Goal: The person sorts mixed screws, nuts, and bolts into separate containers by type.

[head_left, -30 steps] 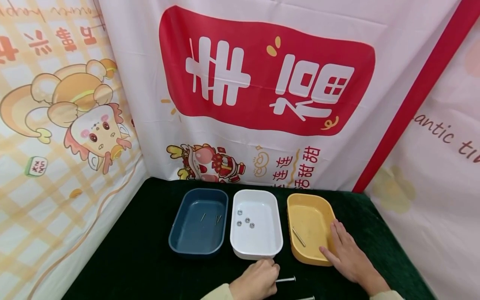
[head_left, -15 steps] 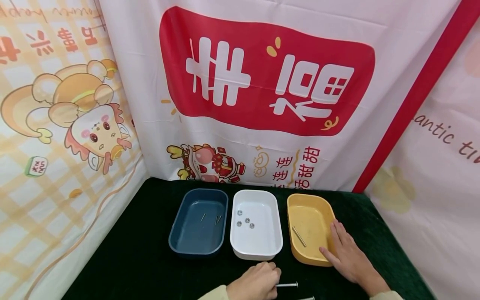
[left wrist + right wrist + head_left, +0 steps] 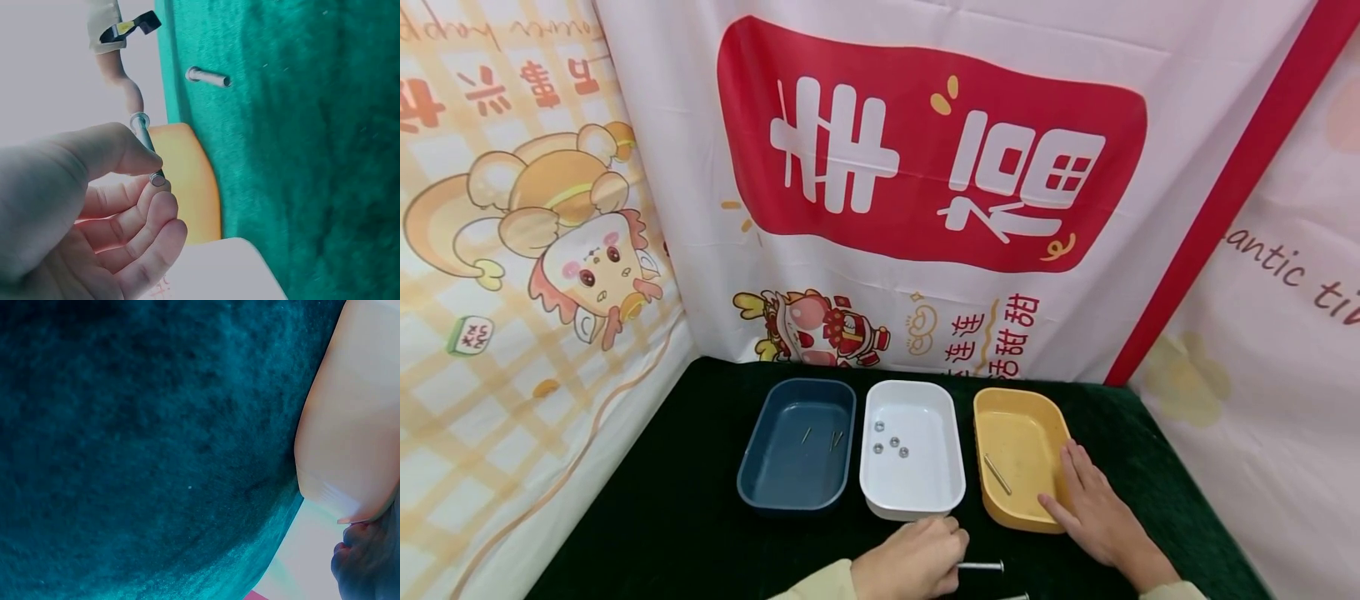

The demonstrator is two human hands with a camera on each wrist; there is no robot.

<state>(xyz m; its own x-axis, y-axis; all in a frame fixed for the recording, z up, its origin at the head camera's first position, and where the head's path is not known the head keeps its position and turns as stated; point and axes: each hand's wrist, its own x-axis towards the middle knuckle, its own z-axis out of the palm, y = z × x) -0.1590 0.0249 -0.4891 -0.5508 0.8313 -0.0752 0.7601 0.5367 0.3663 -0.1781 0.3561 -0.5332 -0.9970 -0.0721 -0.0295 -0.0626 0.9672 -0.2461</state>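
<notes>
Between thumb and fingers, my left hand (image 3: pixel 912 560) pinches a silver bolt (image 3: pixel 982 567) just in front of the white tray (image 3: pixel 912 507). In the left wrist view the bolt (image 3: pixel 143 132) points its threaded end toward the camera, with its round flat head farther off. A second bolt (image 3: pixel 1017 597) lies on the cloth, partly cut off by the head view's lower edge. My right hand (image 3: pixel 1097 512) rests with straight fingers against the right rim of the yellow tray (image 3: pixel 1026 522). Inside that tray lies a brass-coloured rod (image 3: pixel 997 474).
Several nuts (image 3: pixel 894 442) sit in the white tray. The blue tray (image 3: pixel 793 500) at the left holds a few thin pins (image 3: pixel 806 434). All three trays stand side by side on a dark green cloth (image 3: pixel 655 500), with a printed curtain (image 3: pixel 850 250) behind.
My left hand has shifted slightly to the right with the bolt still pinched. The right hand, the trays and their contents stay as they were.
</notes>
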